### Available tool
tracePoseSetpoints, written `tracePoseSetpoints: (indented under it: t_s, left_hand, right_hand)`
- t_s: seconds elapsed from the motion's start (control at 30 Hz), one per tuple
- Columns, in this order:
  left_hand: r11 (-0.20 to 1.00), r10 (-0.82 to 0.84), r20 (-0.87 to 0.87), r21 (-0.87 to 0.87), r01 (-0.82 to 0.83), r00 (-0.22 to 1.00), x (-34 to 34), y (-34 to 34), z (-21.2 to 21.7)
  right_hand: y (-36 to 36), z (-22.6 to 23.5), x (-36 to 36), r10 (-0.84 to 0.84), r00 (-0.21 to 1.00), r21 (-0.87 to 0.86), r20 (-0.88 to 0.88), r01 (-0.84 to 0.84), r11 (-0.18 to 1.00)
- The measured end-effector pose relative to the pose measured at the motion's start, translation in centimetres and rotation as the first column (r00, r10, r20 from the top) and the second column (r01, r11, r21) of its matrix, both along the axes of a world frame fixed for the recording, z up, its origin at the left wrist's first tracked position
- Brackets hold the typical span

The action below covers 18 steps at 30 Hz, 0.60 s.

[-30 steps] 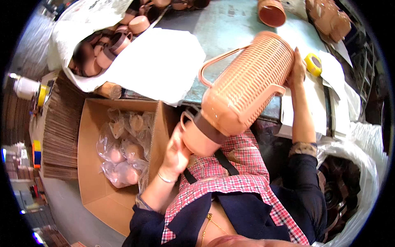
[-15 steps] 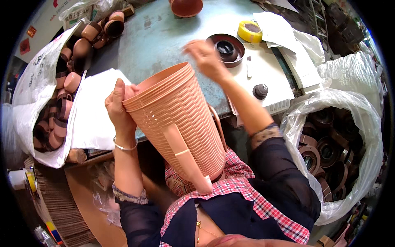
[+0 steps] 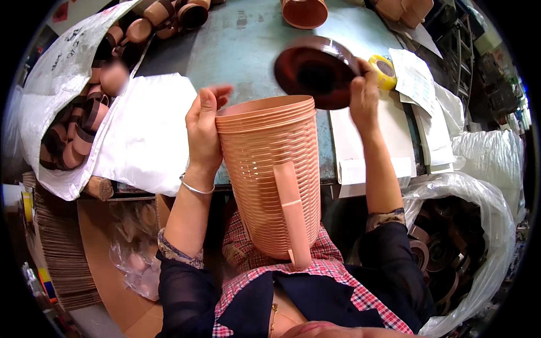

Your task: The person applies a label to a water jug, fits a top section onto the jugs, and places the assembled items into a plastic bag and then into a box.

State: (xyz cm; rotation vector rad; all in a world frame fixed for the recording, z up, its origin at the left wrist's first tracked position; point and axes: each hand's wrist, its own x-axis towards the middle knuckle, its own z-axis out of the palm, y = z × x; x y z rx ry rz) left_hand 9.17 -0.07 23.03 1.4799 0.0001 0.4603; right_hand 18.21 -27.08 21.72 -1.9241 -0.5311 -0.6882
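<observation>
R hand (image 3: 365, 93) now up w/ a dark brown lid (image 3: 315, 72) pinched in its grip, hovering upper centre. L hand (image 3: 204, 128) stays clamped on the ribbed jug (image 3: 270, 174), mouth up — lid looks ready to cap it.

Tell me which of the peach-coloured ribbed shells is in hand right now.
The tall ribbed jug shell with the handle, steadied at its rim by the left hand. The other peach shells sit untouched at the table's far edge.

1 ribbed jug (image 3: 270, 180), 1 brown lid (image 3: 315, 72), 1 tape roll (image 3: 385, 71)
</observation>
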Motion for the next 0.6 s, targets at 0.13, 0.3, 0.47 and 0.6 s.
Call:
tracePoseSetpoints:
  t_s: [0.13,0.3,0.47,0.6]
  left_hand:
    - [0.848,-0.048,-0.062,-0.529,0.008,0.997,1.4,0.2,0.3]
    - [0.729,-0.477,-0.055,-0.582,0.360,0.877,1.9,1.9,0.1]
    - [0.812,-0.306,-0.056,-0.536,0.230,0.950,1.3,1.2,-0.3]
    - [0.849,-0.209,-0.018,-0.499,0.172,0.978,0.7,0.8,0.3]
  right_hand:
    - [4.5,2.5,-2.5,0.468,0.880,-0.012,0.076,-0.469,0.883]
    - [7.4,3.6,-4.2,0.523,0.807,0.182,-0.275,-0.490,0.852]
    - [7.2,3.3,-4.6,0.546,0.799,0.133,-0.250,-0.531,0.837]
    - [7.7,2.9,-4.1,0.572,0.787,0.114,-0.231,-0.562,0.820]
